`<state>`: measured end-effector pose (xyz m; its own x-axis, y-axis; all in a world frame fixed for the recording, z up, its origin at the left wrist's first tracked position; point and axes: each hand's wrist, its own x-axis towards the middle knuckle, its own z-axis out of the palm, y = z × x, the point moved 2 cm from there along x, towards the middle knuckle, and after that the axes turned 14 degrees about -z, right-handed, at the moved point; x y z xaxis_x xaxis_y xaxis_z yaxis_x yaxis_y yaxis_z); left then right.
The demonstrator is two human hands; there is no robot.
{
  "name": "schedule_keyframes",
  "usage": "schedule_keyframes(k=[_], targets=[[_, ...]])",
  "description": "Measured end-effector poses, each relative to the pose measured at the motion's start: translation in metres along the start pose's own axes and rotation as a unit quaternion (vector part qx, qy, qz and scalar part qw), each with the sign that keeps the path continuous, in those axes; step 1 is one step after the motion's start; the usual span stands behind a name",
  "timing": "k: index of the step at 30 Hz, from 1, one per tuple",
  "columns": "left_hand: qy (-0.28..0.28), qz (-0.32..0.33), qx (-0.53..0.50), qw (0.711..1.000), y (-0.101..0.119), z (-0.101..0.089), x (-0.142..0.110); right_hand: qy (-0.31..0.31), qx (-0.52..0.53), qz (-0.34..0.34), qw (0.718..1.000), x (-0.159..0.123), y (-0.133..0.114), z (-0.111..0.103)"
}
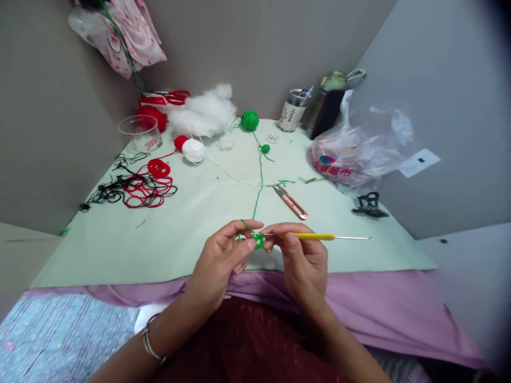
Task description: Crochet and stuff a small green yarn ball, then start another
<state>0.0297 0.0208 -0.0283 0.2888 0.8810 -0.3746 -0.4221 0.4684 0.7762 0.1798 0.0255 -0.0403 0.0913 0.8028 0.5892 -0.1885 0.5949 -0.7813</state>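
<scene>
Between the thumb and fingers of my left hand (223,255) is a small ring of green crochet (259,241), with green yarn looped over the index finger. My right hand (305,260) grips a crochet hook (311,236) by its yellow handle. The hook's left tip meets the crochet piece, and its other metal end points right. From my left hand a green strand (261,181) runs away across the table to a green yarn ball (249,121). Thread snips (291,202) with orange handles lie just beyond my right hand.
Tangled black and red yarn (147,186) lies at left, near a clear plastic cup (140,133). White stuffing (205,111) and a white yarn ball (194,151) sit behind. At right are a plastic bag (351,151), a black hair claw (369,205) and a pen holder (293,110).
</scene>
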Motion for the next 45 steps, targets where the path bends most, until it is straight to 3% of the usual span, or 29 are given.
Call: schedule_keyframes(k=[8, 15, 22, 33, 38, 40, 45], targets=[[0.039, 0.043, 0.055, 0.997, -0.002, -0.002, 0.000, 0.022, 0.025, 0.034, 0.999, 0.001, 0.006, 0.000], [0.031, 0.041, 0.068, 0.996, -0.003, -0.002, -0.003, 0.038, 0.082, 0.059, 0.994, 0.004, 0.005, 0.006], [0.030, 0.055, 0.077, 0.995, -0.004, -0.004, -0.001, 0.032, 0.054, 0.060, 0.996, 0.002, 0.006, 0.004], [0.057, 0.065, 0.038, 0.996, -0.004, -0.005, -0.001, -0.032, 0.032, 0.023, 0.999, 0.000, -0.001, 0.000], [0.059, 0.074, 0.046, 0.994, -0.005, -0.006, 0.001, -0.067, -0.109, -0.121, 0.984, -0.010, -0.009, -0.003], [0.063, 0.077, 0.042, 0.994, -0.004, -0.006, 0.001, -0.092, -0.127, -0.149, 0.976, -0.012, -0.011, -0.003], [0.076, 0.073, 0.017, 0.994, -0.001, -0.007, 0.000, -0.101, -0.103, -0.122, 0.982, -0.008, -0.014, -0.002]])
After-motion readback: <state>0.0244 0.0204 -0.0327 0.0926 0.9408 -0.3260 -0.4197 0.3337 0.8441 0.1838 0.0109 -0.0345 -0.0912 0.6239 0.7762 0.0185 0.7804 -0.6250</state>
